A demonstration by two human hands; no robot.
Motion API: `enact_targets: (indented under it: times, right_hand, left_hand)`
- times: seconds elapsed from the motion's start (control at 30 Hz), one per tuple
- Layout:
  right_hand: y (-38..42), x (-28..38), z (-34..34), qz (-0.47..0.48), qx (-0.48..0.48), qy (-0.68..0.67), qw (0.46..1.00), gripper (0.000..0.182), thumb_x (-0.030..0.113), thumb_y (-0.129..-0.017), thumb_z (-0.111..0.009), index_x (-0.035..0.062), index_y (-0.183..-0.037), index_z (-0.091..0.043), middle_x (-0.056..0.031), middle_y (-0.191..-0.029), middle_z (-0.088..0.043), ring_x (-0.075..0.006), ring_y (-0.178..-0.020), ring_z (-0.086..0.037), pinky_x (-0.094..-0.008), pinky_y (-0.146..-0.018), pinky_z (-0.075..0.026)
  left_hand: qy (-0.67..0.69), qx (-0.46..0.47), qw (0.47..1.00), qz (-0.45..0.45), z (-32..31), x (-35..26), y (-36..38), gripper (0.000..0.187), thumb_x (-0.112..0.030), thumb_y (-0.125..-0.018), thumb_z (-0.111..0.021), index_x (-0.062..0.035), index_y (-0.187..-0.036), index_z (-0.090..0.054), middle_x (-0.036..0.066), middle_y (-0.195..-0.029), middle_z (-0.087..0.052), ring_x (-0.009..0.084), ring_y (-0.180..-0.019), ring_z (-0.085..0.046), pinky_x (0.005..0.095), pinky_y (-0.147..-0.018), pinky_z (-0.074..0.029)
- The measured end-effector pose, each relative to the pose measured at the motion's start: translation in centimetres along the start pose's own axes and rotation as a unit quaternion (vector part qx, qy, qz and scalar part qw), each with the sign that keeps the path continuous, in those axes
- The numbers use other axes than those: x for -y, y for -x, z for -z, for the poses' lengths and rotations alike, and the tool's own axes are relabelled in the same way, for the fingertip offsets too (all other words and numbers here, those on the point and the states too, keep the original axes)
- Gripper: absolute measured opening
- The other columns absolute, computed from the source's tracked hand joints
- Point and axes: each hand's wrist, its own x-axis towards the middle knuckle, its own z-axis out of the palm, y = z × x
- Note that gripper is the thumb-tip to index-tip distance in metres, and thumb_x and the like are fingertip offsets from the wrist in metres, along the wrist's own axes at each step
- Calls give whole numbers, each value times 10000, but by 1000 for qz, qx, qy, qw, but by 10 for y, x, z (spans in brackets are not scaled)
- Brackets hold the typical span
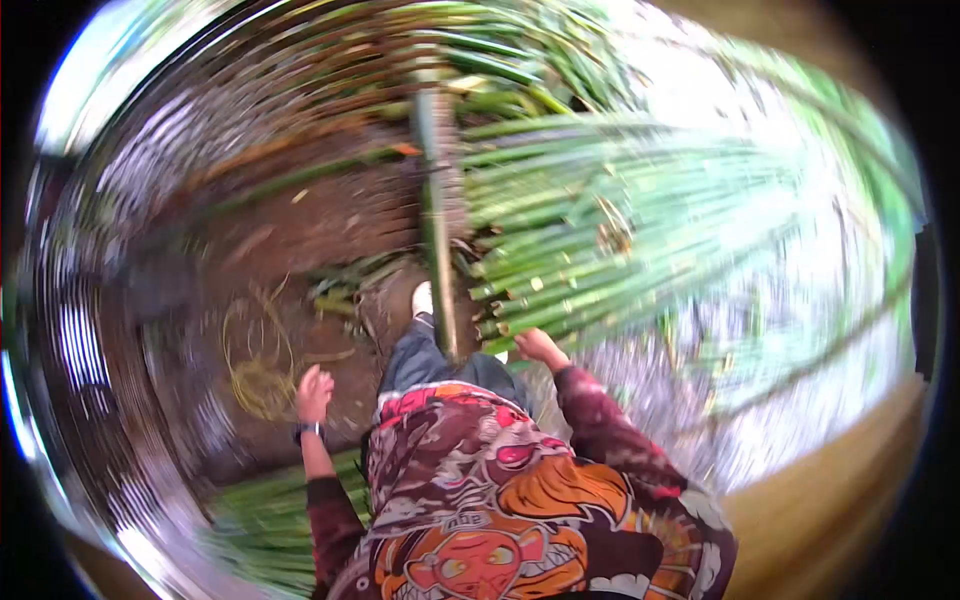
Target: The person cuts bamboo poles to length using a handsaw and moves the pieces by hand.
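My left hand [315, 393], with a dark band on its wrist, hangs over the brown ground with its fingers loosely apart and nothing visible in them. Beside it lies a tangle of yellowish cord [262, 375]. My right hand [540, 347] is curled closed near the cut ends of several long green bamboo poles [570, 262]. Whether anything is inside its fingers is hidden. A narrow upright-looking beam [438, 230] runs away from my legs, between the ground on the left and the poles on the right.
More green stalks [500, 70] are heaped at the far end, and others [265, 530] lie at lower left. A loose pole [310, 175] crosses the dirt ahead. My white shoe [423, 298] stands left of the beam. The view is smeared by motion towards its edges.
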Motion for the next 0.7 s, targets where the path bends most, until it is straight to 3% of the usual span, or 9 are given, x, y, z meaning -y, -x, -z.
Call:
enact_targets:
  times: [0.07, 0.1, 0.13, 0.27, 0.33, 0.47, 0.6, 0.67, 0.7]
  right_hand:
    - [-11, 9, -16, -76, -79, 10, 994, 344, 306, -979, -522, 23, -915, -707, -164, -702, -697, -335, -683, -717, -455, -704, -583]
    - [-21, 11, -18, -100, -95, -14, 990, 344, 306, -979, -522, 23, -915, -707, -164, -702, -697, -335, -683, -717, -455, -704, -583]
    - [-33, 12, -20, -148, -111, -70, 980, 351, 306, -975, -516, 24, -901, -710, -173, -732, -708, -343, -708, -723, -455, -714, -586]
    - [-88, -23, -60, -224, -184, -115, 950, 390, 308, -961, -492, 13, -845, -719, -248, -874, -725, -437, -887, -709, -505, -844, -576]
    - [-121, -59, -72, -205, -142, -103, 963, 412, 339, -963, -497, 14, -878, -735, -256, -903, -725, -440, -899, -708, -508, -846, -573]
    - [-205, -126, -106, -355, -261, -212, 872, 443, 392, -971, -531, 13, -892, -747, -237, -925, -737, -427, -919, -717, -492, -867, -571]
    - [-295, -174, -99, -405, -402, -306, 762, 483, 462, -957, -640, 9, -1102, -722, -254, -1041, -740, -407, -1002, -719, -478, -916, -554]
    - [-345, -185, -74, -437, -439, -316, 719, 605, 487, -921, -703, -8, -1262, -640, -287, -1074, -723, -420, -1041, -706, -454, -945, -550]
    - [-374, -192, -69, -464, -450, -303, 700, 737, 513, -897, -725, -22, -1371, -545, -304, -1179, -693, -434, -1135, -670, -456, -973, -542]
  left_hand:
    - [5, 33, 998, 58, 29, 13, -35, 311, -246, -1029, -635, -144, -1320, -594, 63, -1057, -704, 137, -798, -675, 236, -547, -495]
    - [20, 148, 986, 69, 56, 34, -61, 189, -180, -1013, -626, -160, -1200, -609, 37, -975, -684, 145, -730, -653, 238, -519, -468]
    - [83, 170, 960, 207, 58, 24, -67, 130, -116, -987, -625, -163, -1105, -597, 19, -914, -659, 144, -677, -629, 246, -497, -450]
    - [-281, 125, 926, 218, 51, -4, -43, 296, -204, -1033, -628, -110, -1308, -573, 29, -965, -685, 127, -751, -652, 232, -545, -472]
    - [-298, 112, 915, 249, 51, -14, -42, 327, -191, -1041, -611, -88, -1348, -560, 69, -1013, -708, 162, -798, -692, 245, -573, -501]
    - [-293, 37, 907, 301, 63, -28, -47, 386, -218, -1044, -612, -83, -1396, -529, 123, -1038, -720, 209, -818, -726, 292, -608, -556]
    - [-319, 32, 892, 317, 94, -25, -40, 309, -287, -1032, -627, -95, -1268, -576, 107, -977, -734, 224, -837, -748, 328, -632, -606]
    - [-316, 77, 916, 235, 150, 4, -31, 249, -277, -1034, -616, -77, -1181, -597, 82, -886, -723, 186, -779, -726, 319, -601, -582]
    - [-340, 66, 901, 263, 142, 3, -31, 242, -271, -1033, -615, -77, -1177, -598, 80, -881, -720, 183, -774, -720, 317, -600, -577]
